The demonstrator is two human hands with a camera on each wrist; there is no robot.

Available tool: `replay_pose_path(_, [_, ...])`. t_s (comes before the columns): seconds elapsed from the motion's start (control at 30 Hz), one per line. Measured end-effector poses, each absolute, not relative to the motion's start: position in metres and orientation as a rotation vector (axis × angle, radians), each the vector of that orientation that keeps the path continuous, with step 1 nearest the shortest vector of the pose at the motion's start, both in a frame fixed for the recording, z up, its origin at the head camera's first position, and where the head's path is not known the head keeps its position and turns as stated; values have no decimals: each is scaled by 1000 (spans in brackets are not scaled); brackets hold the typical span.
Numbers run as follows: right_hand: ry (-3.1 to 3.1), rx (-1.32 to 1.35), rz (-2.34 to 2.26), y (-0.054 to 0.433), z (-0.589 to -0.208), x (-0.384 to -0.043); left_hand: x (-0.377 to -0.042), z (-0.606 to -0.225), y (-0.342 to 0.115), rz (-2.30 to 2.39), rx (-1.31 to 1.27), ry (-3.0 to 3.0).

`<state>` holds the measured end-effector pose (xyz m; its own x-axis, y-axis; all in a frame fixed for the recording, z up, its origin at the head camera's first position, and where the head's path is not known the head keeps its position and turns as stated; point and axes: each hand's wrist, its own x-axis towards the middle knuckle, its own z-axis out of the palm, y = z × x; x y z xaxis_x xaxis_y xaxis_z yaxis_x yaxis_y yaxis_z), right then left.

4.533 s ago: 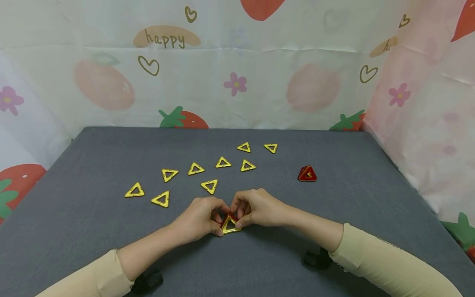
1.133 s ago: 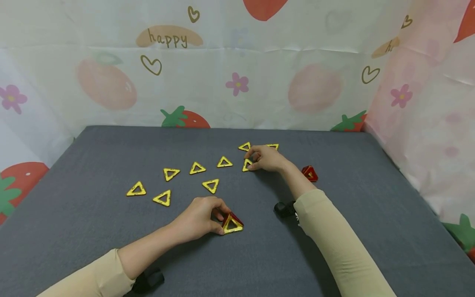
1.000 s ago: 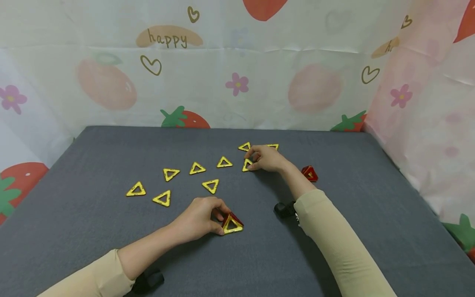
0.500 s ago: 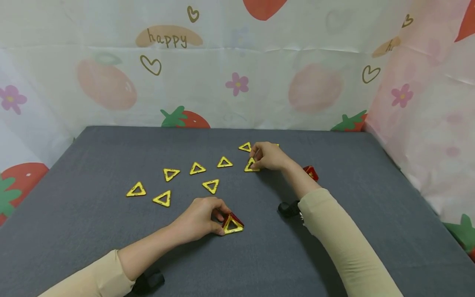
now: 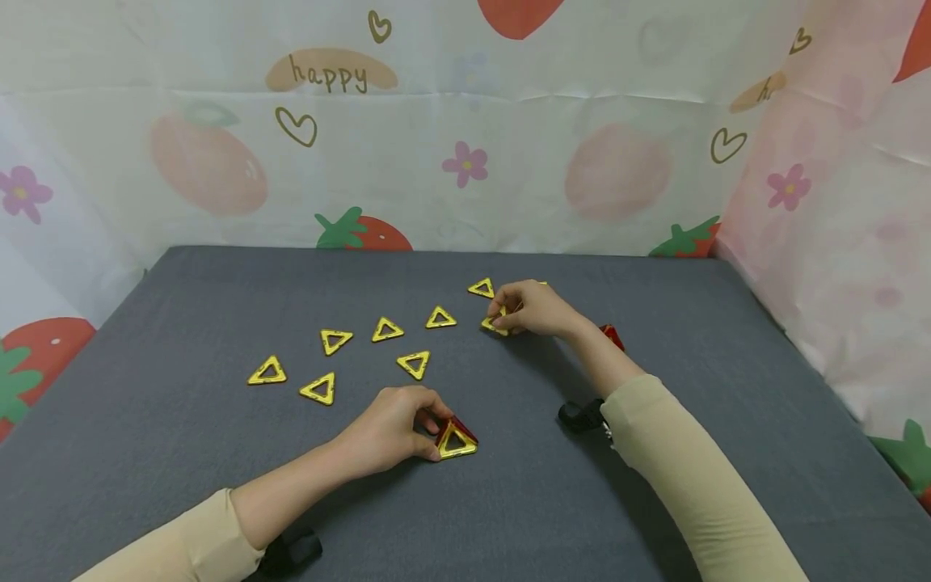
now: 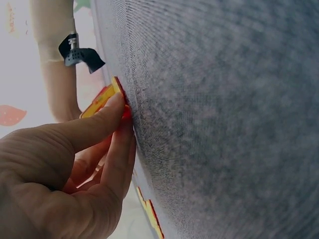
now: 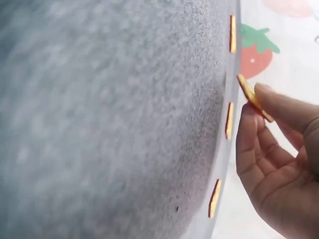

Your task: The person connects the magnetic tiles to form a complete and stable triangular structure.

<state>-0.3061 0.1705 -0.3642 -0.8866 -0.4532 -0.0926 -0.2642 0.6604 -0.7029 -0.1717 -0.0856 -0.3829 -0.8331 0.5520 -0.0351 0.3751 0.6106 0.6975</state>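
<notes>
at left, yellow triangles [image 5: 267, 380] lie scattered across the grey worktop [image 5: 145, 453]. the left hand [image 5: 396, 426] has its grip pinching a red-and-yellow pyramid [image 5: 457, 452] on the cloth; farther back, the right hand [image 5: 537, 309] pinches one tilted triangle [image 7: 248, 95], a red piece [image 5: 613, 336] peeking past that forearm.

On tbl [image 5: 465, 525]: 8 yel tris [image 5: 440, 325] (1 mostly hidden), 1 red/yel pc [image 5: 457, 452], 1 red pc [image 5: 613, 336]. Over tbl: 1 yel tri [image 7: 251, 97].
</notes>
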Motion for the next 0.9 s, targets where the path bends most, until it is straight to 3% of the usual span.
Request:
replay_pose_path(0.57, [2497,-662,-1136,181,-350,-291,-172,-384,-86,1050,759,2583])
replay_pose_path(0.9, [2510,-854,-1055,175,-344,-265,-172,-384,-86,1059,769,2578])
